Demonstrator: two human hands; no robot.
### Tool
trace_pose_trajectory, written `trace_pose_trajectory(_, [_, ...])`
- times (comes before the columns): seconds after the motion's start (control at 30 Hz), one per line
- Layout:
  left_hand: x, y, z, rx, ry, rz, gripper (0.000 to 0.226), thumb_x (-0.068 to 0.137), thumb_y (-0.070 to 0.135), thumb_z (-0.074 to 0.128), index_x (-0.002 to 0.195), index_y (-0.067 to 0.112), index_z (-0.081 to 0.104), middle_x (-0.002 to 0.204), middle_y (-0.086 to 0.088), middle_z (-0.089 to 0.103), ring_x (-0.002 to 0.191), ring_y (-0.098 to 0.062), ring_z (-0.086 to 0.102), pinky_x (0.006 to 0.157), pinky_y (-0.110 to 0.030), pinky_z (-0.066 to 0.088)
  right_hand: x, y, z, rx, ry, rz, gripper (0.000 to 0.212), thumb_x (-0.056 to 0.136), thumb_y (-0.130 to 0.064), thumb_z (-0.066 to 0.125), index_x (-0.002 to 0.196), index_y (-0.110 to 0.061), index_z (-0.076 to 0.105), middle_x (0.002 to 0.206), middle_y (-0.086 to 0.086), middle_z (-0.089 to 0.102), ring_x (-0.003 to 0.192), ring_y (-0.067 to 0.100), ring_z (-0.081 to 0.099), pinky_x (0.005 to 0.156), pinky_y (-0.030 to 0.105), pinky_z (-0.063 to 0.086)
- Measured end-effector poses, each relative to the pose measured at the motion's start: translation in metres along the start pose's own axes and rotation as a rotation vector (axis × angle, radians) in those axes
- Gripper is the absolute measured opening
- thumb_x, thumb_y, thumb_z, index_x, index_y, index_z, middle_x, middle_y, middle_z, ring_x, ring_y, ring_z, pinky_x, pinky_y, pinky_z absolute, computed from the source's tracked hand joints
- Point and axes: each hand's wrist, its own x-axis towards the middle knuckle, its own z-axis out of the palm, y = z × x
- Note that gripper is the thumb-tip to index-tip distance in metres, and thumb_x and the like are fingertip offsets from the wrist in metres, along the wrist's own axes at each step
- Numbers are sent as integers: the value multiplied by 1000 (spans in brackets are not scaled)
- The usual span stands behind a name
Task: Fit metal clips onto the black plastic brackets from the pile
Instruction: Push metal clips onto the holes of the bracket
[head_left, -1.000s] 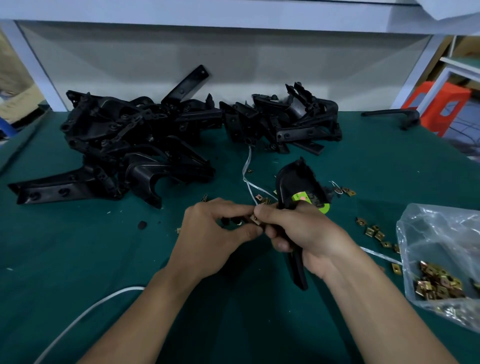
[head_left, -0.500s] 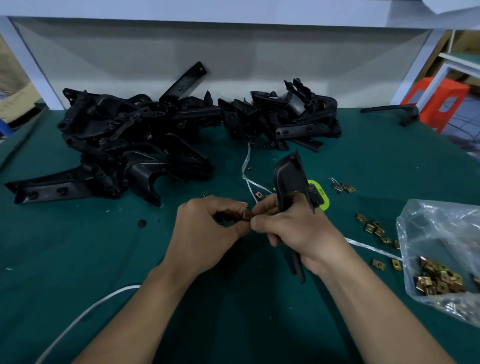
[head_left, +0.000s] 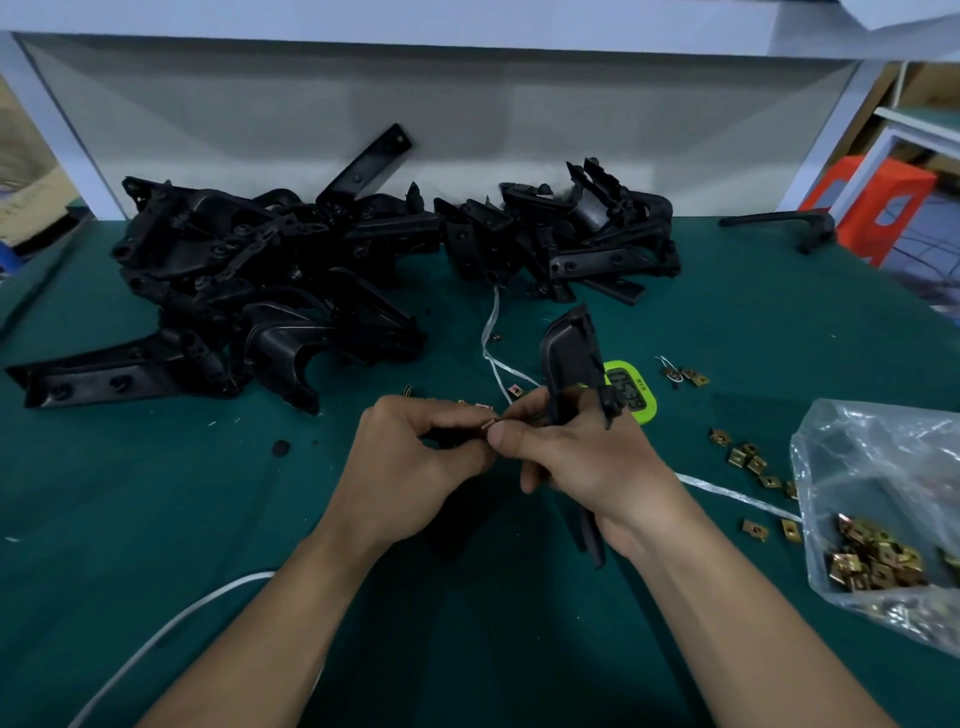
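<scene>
My right hand (head_left: 587, 457) grips a black plastic bracket (head_left: 569, 353) that stands nearly upright above the green table; its lower end pokes out under my wrist. My left hand (head_left: 415, 457) pinches a small metal clip (head_left: 487, 425) against a dark tab of the bracket, right where both thumbs meet. A big pile of black brackets (head_left: 270, 270) lies at the back left and middle. Loose brass clips (head_left: 748, 457) are scattered to the right of my hands.
A clear plastic bag (head_left: 883, 467) with several brass clips lies at the right edge. A green timer (head_left: 631, 395) sits behind the held bracket. White string (head_left: 493, 332) and a white cable (head_left: 156, 639) cross the green mat. A single black handle (head_left: 779, 223) lies far right.
The bracket in my right hand has tipped more upright, uncovering the green timer. Both hands stay together at the clip with little shift.
</scene>
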Motion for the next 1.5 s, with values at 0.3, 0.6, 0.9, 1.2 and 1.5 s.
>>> trace_pose_trajectory(0.3, [3, -1, 4, -173, 38, -58, 17, 88, 24, 66, 90, 29, 83, 83, -3, 79, 82, -30, 73, 75, -42, 60, 3, 0, -7, 72, 19, -38, 19, 81, 3, 77, 77, -15, 69, 66, 7, 70, 52, 18, 65, 43, 20, 41])
trace_pose_trajectory(0.6, [3, -4, 3, -52, 87, -64, 15, 86, 30, 68, 80, 28, 82, 71, -1, 75, 68, -27, 70, 66, -48, 57, 0, 2, 0, -326, 131, -299, 27, 65, -7, 85, 78, -26, 72, 68, -7, 70, 61, 14, 69, 62, 38, 59])
trace_pose_trajectory(0.9, [5, -1, 4, -127, 64, -83, 16, 90, 21, 72, 78, 17, 82, 74, -8, 76, 78, -42, 69, 76, -60, 56, -2, 1, 3, -286, 164, -351, 22, 71, -15, 77, 80, -34, 70, 67, -11, 71, 59, 11, 71, 58, 38, 61])
trace_pose_trajectory(1.2, [1, 2, 4, -214, 39, -112, 14, 79, 5, 84, 82, 18, 81, 76, -5, 76, 68, -15, 68, 66, -30, 56, 3, 1, -8, -229, 24, -301, 15, 76, -12, 74, 78, -26, 71, 66, 0, 72, 55, 19, 71, 51, 26, 53])
trace_pose_trajectory(1.5, [3, 0, 3, -308, -57, -125, 7, 75, 15, 76, 80, 15, 71, 80, -6, 67, 75, -14, 61, 68, -24, 49, 7, 9, -7, -137, -31, -175, 13, 66, -36, 76, 77, -29, 72, 62, 8, 71, 54, 28, 71, 50, 31, 53])
